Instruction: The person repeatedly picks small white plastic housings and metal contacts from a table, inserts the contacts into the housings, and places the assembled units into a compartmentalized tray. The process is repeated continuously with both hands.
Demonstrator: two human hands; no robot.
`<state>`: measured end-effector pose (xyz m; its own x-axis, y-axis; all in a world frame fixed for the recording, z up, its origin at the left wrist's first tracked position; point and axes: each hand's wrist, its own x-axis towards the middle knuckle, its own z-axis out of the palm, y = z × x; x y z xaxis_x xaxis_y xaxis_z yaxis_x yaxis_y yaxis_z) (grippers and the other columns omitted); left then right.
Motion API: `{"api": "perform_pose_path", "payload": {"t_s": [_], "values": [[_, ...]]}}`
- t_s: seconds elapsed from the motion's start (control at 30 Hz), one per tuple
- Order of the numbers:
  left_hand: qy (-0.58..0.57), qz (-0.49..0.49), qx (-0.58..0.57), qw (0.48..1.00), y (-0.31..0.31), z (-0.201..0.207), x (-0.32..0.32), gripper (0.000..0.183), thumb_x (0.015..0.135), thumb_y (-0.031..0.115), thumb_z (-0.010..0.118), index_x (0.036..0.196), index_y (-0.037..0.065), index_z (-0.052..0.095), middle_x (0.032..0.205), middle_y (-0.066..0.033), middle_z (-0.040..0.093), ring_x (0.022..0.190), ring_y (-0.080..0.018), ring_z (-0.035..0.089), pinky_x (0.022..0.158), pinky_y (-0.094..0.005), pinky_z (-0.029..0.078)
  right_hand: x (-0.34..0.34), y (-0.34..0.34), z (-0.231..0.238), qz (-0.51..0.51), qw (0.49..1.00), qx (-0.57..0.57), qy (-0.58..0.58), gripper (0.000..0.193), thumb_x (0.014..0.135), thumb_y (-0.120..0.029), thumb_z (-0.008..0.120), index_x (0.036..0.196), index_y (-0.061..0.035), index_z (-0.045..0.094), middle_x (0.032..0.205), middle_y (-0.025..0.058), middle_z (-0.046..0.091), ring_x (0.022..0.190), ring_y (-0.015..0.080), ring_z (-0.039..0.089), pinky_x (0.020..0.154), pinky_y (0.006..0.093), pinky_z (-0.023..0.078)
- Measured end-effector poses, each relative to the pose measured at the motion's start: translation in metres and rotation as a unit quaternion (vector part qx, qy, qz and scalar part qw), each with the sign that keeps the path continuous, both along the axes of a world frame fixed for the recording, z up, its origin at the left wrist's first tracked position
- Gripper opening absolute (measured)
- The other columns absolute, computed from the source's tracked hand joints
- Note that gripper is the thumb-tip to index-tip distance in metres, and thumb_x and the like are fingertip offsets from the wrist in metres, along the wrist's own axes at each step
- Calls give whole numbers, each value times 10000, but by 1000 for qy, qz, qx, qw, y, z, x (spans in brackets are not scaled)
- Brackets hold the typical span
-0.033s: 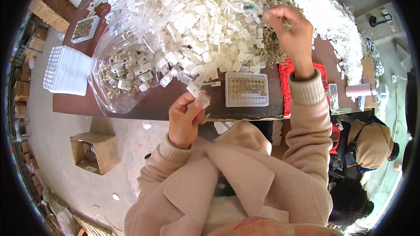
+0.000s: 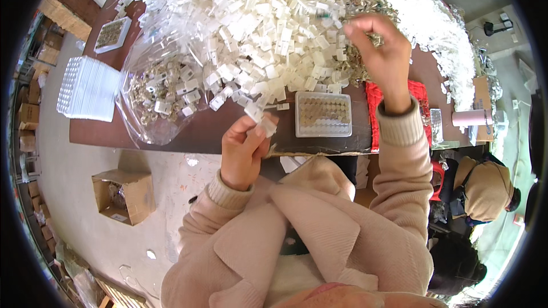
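In front of me, at the table's near edge, my left hand (image 2: 245,151) is closed, thumb against fingers, on small white plastic cards (image 2: 268,125). They stand up from its fingertips. Farther right, my right hand (image 2: 385,48) is raised over a strip of small metallic pieces (image 2: 361,68) beside the big heap of white cards (image 2: 257,34). Its thumb and forefinger are bent toward each other; what lies between the tips is too small to name. Between the hands sits a clear plastic tray (image 2: 323,133) filled with rows of small round tan pieces.
A clear plastic bag (image 2: 130,88) of metal bits and white cards lies left, beside a stack of white trays (image 2: 85,91). A second filled tray (image 2: 112,35) is farther back. Red cloth (image 2: 374,114) lies under my right wrist; a cardboard box (image 2: 140,199) stands on the floor.
My left hand has shifted slightly right with the white cards. My right hand has moved a little right and down, still over the metallic pieces.
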<state>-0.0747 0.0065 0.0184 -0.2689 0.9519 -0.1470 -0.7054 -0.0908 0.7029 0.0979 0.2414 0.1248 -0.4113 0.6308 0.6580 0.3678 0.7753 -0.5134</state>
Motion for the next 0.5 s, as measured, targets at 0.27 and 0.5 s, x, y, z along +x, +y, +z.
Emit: {"api": "perform_pose_path", "payload": {"t_s": [0.27, 0.5], "values": [[-33, -1, 60, 998, 4, 9, 8, 275, 970, 187, 673, 1184, 13, 673, 1253, -205, 653, 660, -56, 450, 562, -186, 351, 2, -132, -34, 85, 993, 59, -53, 176, 753, 56, 787, 892, -18, 710, 969, 119, 709, 885, 305, 668, 775, 360, 543], [82, 18, 15, 996, -13, 7, 14, 212, 916, 23, 711, 1126, -5, 708, 1003, -101, 715, 650, -38, 510, 552, -191, 399, 0, -168, -52, 111, 968, -223, 29, 296, 813, 45, 745, 1099, -27, 711, 1039, 120, 704, 865, 265, 699, 733, 333, 564]]}}
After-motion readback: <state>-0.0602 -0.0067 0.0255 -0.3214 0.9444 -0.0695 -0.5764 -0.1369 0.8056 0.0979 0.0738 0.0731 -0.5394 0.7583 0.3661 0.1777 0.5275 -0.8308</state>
